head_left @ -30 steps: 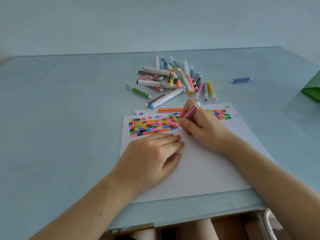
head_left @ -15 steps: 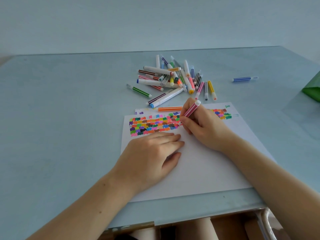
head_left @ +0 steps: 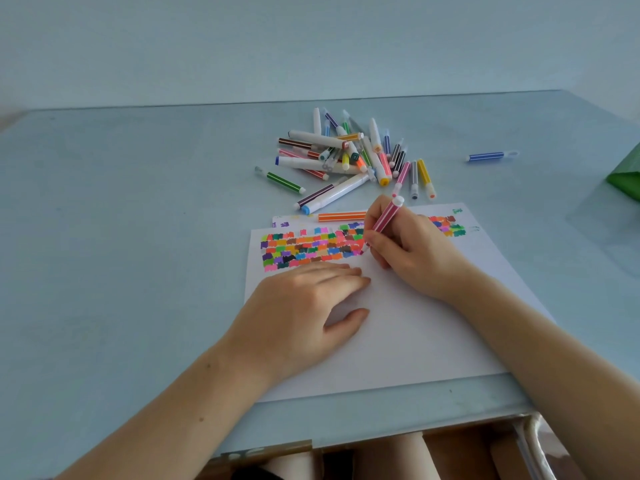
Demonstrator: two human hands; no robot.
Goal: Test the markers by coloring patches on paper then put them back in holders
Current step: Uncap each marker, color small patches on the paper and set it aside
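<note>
A: Right hand [head_left: 412, 251]?
B: Centre-right of frame, fingers curled tight around a pink marker [head_left: 387, 220], slim plastic barrel with white stripes and a white rounded end cap pointing up. Tip down on the paper [head_left: 398, 334], at the right end of the coloured patches [head_left: 311, 249].

A: Left hand [head_left: 301, 313]?
B: Centre of frame, flat on the sheet, fingers straight and together, thumb spread out, pressing the paper. Holds nothing.

A: Paper?
B: White, smooth, rectangular, lower centre. Rows of small blocky patches across its top, many colours. A second sheet edge peeks out above it with an orange marker [head_left: 341, 216] lying flat on it, striped barrel.

A: Other markers?
B: Loose pile of markers [head_left: 349, 157] in the upper centre, thin striped ones mixed with fatter white-bodied ones, crisscrossed. One blue marker [head_left: 486, 156] alone at upper right, well apart from the pile.

A: Surface?
B: Pale blue table [head_left: 121, 237], matte, smooth. Green object [head_left: 627, 180] cut off at the right edge; can't tell what it is.
</note>
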